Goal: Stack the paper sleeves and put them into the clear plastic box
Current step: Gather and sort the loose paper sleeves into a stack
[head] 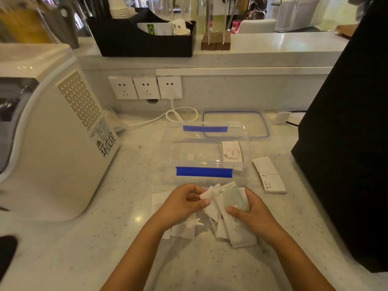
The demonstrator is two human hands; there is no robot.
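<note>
Both hands work a fanned bundle of paper sleeves just above the surface — the left hand pinches the loose ends at nine o'clock, while the right hand clamps the bundle from three o'clock, likely to square the edges. The clear box waits open at twelve o'clock, one sleeve already inside. Another sleeve lies at two o'clock — still to gather.

The clear plastic box with blue clips is sitting on the pale speckled stone desk, one white paper sleeve lying in it; its clear flat lid is lying behind, the white boxy machine standing left.
</note>
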